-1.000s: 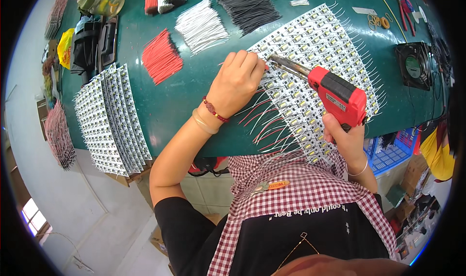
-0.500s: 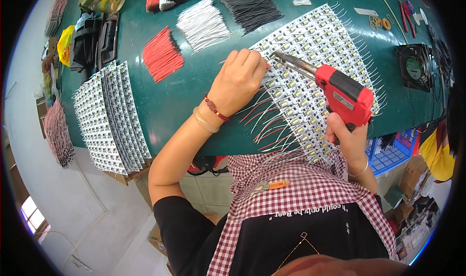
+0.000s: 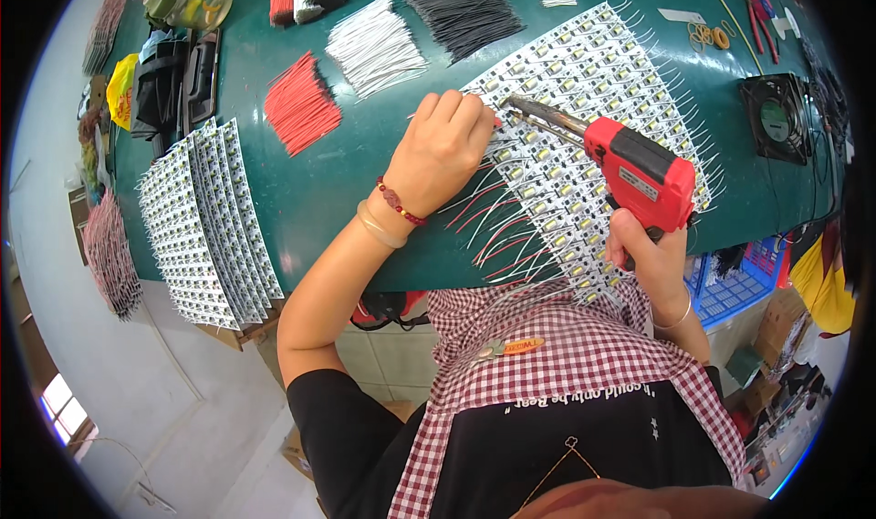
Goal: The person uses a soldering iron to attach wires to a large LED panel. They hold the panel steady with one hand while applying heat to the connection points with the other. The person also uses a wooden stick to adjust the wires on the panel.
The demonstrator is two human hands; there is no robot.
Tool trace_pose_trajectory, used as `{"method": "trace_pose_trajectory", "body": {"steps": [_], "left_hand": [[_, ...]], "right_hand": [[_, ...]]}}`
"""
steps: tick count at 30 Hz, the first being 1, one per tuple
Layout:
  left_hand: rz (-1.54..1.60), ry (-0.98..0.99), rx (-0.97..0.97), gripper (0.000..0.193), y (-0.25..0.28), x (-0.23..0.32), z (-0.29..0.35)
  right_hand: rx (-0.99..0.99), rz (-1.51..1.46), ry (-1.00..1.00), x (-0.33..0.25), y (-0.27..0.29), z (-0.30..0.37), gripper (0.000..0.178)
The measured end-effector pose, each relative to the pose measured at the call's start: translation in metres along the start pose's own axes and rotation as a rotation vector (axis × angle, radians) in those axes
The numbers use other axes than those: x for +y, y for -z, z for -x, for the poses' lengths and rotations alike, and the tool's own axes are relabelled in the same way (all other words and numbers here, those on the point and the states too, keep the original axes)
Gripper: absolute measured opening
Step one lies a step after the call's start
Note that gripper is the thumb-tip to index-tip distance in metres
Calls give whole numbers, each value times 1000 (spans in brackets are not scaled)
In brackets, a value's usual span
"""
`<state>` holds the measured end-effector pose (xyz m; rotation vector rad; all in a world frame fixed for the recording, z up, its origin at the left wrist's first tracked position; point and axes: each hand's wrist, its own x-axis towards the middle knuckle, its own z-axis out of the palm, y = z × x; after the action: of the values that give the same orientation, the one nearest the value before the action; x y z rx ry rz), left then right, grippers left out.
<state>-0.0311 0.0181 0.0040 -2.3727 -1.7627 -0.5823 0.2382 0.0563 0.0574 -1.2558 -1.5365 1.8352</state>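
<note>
My left hand (image 3: 440, 145) is closed at the left edge of a white LED board panel (image 3: 593, 62). A thin red wire appears pinched in its fingers, though they mostly hide it. My right hand (image 3: 646, 252) grips a red and black soldering gun (image 3: 643, 174) by its handle. The gun's metal tip reaches left over the panel, close to my left fingertips. Red and white wires (image 3: 502, 245) hang off the panel's lower left edge, and white wires stick out along its right edge. The panel's lower end rests against the checked apron.
Piles of red wires (image 3: 303, 104), white wires (image 3: 376, 46) and black wires (image 3: 464, 12) lie beyond my left hand. Stacked LED panels (image 3: 196, 231) sit at the left. A black fan (image 3: 776, 119) stands at the right, near pliers (image 3: 760, 26). A blue basket (image 3: 735, 282) is below the table edge.
My left hand and the soldering gun have shifted slightly left. The gun's tip stays near my left fingertips, and both grips look the same.
</note>
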Motion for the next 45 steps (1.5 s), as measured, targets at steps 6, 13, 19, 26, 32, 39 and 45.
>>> {"method": "trace_pose_trajectory", "body": {"steps": [6, 13, 19, 26, 32, 39, 45], "left_hand": [[-14, -39, 57, 12, -5, -2, 0], [2, -2, 4, 21, -2, 0, 2], [-2, -5, 10, 19, -2, 1, 1], [-50, -37, -16, 19, 0, -1, 0], [-39, -6, -2, 19, 7, -4, 2], [-76, 42, 35, 18, 36, -3, 9], [-88, 63, 212, 25, 52, 2, 10]], "right_hand": [[51, 35, 24, -6, -7, -3, 10], [71, 65, 3, -6, -8, -2, 11], [82, -80, 23, -1, 0, 3, 19], [76, -113, 7, -3, 2, 8, 14], [84, -112, 10, -1, 5, 10, 13], [110, -125, 31, 0, 10, 11, 12], [124, -116, 24, 3, 11, 12, 12]]}}
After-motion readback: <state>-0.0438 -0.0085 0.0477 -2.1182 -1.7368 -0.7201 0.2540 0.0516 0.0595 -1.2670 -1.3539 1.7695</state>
